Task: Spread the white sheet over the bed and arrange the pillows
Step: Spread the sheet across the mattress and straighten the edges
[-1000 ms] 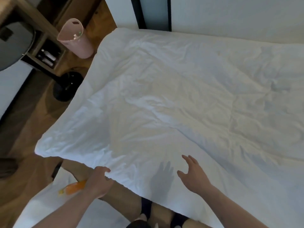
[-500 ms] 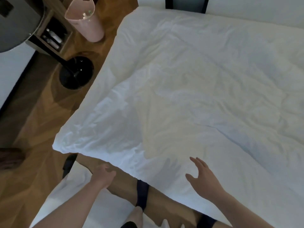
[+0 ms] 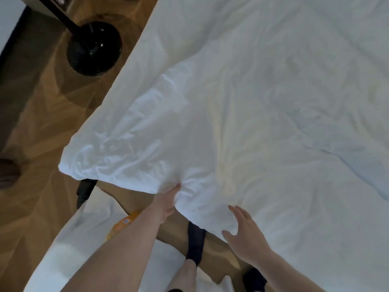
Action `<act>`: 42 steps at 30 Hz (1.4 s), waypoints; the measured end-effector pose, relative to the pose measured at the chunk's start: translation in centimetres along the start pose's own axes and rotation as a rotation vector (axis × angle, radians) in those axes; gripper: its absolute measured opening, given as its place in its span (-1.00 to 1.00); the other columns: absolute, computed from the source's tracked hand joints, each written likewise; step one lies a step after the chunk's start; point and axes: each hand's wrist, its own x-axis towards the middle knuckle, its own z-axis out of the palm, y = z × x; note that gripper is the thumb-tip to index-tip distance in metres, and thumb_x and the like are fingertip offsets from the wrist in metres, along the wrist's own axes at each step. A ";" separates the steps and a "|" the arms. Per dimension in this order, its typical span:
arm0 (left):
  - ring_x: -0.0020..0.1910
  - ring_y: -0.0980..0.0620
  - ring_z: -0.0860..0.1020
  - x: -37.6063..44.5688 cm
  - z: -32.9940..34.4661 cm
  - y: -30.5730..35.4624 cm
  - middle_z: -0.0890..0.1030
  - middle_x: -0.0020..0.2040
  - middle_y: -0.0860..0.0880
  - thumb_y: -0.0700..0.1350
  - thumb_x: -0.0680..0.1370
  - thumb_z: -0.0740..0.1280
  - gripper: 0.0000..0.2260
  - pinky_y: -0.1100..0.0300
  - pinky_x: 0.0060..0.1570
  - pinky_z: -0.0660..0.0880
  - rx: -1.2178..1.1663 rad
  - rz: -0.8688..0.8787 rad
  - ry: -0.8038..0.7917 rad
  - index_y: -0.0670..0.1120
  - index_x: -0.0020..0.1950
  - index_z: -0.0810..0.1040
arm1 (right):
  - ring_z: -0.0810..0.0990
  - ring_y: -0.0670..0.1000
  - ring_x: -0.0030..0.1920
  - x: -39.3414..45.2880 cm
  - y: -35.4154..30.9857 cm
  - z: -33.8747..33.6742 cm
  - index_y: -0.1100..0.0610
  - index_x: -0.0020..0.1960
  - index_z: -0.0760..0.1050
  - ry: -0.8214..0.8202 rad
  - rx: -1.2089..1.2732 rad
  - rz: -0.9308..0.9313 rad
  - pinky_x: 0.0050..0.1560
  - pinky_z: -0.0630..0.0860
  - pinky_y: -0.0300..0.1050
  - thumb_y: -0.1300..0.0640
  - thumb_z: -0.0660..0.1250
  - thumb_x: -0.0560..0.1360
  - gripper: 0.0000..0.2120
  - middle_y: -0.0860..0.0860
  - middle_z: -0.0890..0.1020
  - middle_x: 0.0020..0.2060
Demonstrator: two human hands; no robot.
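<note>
Head view: cuts off the far side and head of the bed, with no pillows in frame; hides the left hand's fingertips under bunched cloth; leaves a brown shape [image 3: 8, 172] at the left edge too blurred to name. Shows the white sheet [image 3: 263, 106] spread across the mattress, creased all over, its near corner [image 3: 69, 165] jutting out over the wooden floor [image 3: 42, 114]. Has the left hand [image 3: 167, 202] pinching the sheet's near hem, cloth puckered around the grip. Has the right hand [image 3: 245, 236] relaxed with fingers spread, holding nothing, at the hem just right of the left. Leaves a strip of floor between sheet edge and a black lamp base [image 3: 94, 48]. Includes dark socks [image 3: 196, 243] below the hem, white fabric [image 3: 69, 245] lower left with an orange packet [image 3: 122, 224] on it.
</note>
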 end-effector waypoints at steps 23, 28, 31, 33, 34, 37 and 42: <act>0.24 -0.16 0.59 -11.8 -5.7 -2.7 0.66 0.16 -0.09 0.14 0.55 0.38 -0.63 0.00 0.22 0.50 -0.154 0.238 -0.099 -0.10 0.20 0.61 | 0.45 0.05 -0.42 -1.6 -12.1 -5.1 0.13 -0.31 0.49 0.258 0.114 -0.146 -0.41 0.33 -0.12 0.15 0.15 0.24 -0.85 0.08 0.57 -0.45; 0.40 -0.32 0.44 -8.8 -6.3 -1.7 0.36 0.53 -0.18 0.47 0.46 0.28 -0.11 -0.15 0.13 0.56 -0.614 -0.079 -0.273 -0.03 0.63 0.21 | 0.37 -0.01 -0.44 -2.0 -13.3 -6.5 0.04 -0.51 0.34 0.013 0.286 -0.032 -0.34 0.31 -0.17 0.25 0.20 0.36 -0.71 -0.12 0.40 -0.57; 0.29 -0.35 0.50 -11.0 -4.6 2.8 0.46 0.40 -0.29 0.21 0.67 0.15 -0.43 0.17 -0.14 0.59 -0.782 0.010 -0.343 -0.14 0.56 0.30 | 0.45 0.06 -0.38 -1.8 -13.2 -6.6 0.12 -0.40 0.37 -0.102 0.370 0.020 -0.29 0.39 -0.14 0.27 0.24 0.34 -0.83 -0.02 0.46 -0.46; 0.07 -0.19 0.63 -12.0 -4.4 5.5 0.63 0.13 -0.15 0.18 0.64 0.19 -0.61 0.14 -0.09 0.59 -0.859 0.167 -0.396 -0.04 0.30 0.55 | 0.49 0.05 -0.39 -1.8 -13.2 -6.7 0.15 -0.35 0.42 -0.135 0.372 0.055 -0.32 0.41 -0.18 0.27 0.25 0.36 -0.87 -0.01 0.50 -0.45; 0.06 -0.13 0.66 -12.5 -4.6 6.5 0.67 0.07 -0.07 0.16 0.61 0.21 -0.65 0.09 0.01 0.60 -0.867 0.242 -0.394 -0.01 0.20 0.62 | 0.49 0.04 -0.37 -1.7 -13.1 -6.7 0.15 -0.32 0.43 -0.139 0.354 0.066 -0.30 0.40 -0.18 0.26 0.25 0.37 -0.89 -0.01 0.50 -0.42; 0.30 -0.16 0.60 -12.1 -6.2 7.0 0.65 0.27 -0.07 0.00 0.57 0.27 -0.68 -0.08 0.35 0.49 -0.821 0.334 -0.341 -0.03 0.25 0.66 | 0.47 0.05 -0.29 -1.6 -12.9 -6.1 0.13 -0.31 0.43 -0.134 0.282 0.056 -0.24 0.37 -0.12 0.23 0.26 0.38 -0.90 -0.02 0.49 -0.35; 0.13 -0.18 0.65 -9.8 -9.6 3.6 0.67 0.20 -0.10 0.17 0.26 0.61 -0.33 -0.12 0.19 0.58 -0.542 0.247 0.078 -0.04 0.30 0.58 | 0.56 0.00 -0.25 -2.8 -11.0 -2.8 0.06 -0.05 0.60 -0.068 0.241 -0.025 -0.23 0.44 -0.13 0.16 0.21 0.49 -0.81 0.00 0.66 -0.21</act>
